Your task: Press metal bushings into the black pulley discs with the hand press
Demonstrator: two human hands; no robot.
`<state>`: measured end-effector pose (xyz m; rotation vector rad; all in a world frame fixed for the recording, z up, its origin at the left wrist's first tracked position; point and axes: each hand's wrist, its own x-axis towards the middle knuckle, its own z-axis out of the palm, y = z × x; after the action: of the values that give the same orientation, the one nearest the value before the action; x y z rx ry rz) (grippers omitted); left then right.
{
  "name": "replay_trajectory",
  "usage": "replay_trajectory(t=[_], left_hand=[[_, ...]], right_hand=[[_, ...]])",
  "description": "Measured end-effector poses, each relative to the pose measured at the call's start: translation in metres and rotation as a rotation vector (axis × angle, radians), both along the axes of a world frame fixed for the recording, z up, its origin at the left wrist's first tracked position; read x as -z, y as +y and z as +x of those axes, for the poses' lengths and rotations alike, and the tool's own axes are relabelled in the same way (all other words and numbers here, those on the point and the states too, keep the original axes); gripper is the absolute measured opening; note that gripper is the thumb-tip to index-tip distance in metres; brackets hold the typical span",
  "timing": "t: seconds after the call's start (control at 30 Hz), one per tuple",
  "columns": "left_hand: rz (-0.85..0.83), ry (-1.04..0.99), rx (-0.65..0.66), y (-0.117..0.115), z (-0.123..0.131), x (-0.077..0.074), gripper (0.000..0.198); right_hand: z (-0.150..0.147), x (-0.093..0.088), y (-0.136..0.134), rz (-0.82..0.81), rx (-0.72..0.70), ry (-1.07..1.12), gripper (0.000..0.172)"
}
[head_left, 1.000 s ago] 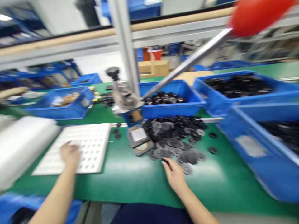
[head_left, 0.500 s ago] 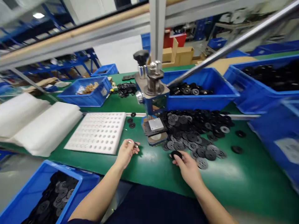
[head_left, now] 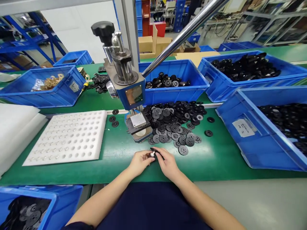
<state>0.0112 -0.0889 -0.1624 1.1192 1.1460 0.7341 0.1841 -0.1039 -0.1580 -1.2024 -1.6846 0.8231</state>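
Two hands busy: left hand (head_left: 139, 162) pinches metal pin (head_left: 152, 154), right hand (head_left: 168, 163) grips black disc (head_left: 157, 150). Best kept square, fingertips steady.

A long workbench (head_left: 112, 163) topped with a green mat runs across the room, and a pale grey floor (head_left: 263, 201) shows below its near edge at the right. Behind it on the left stand blue steel racks (head_left: 16, 48) beside a bright pale stretch (head_left: 79, 22), wall or floor, hard to tell which. Further back in the middle sit brown cardboard boxes (head_left: 146, 43) and a red bin (head_left: 160, 28), with grey metal shelving frames (head_left: 261, 19) to the right
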Motion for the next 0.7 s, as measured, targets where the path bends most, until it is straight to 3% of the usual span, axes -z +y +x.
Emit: replay_trajectory(t=[0.27,0.53,0.6,0.7], left_hand=[[0.024,-0.002,0.006,-0.003,-0.004,-0.003,0.042],[0.055,-0.017,0.006,-0.002,-0.008,-0.009,0.030],[0.047,-0.025,-0.005,-0.002,-0.009,-0.007,0.030],[0.050,-0.042,-0.036,0.000,-0.011,-0.006,0.029]], right_hand=[[-0.001,0.002,-0.003,0.182,-0.069,-0.066,0.046],[0.004,-0.011,-0.016,0.190,-0.187,-0.213,0.059],[0.011,-0.015,-0.012,0.238,-0.147,-0.218,0.056],[0.029,-0.016,0.006,0.269,0.057,-0.260,0.044]])
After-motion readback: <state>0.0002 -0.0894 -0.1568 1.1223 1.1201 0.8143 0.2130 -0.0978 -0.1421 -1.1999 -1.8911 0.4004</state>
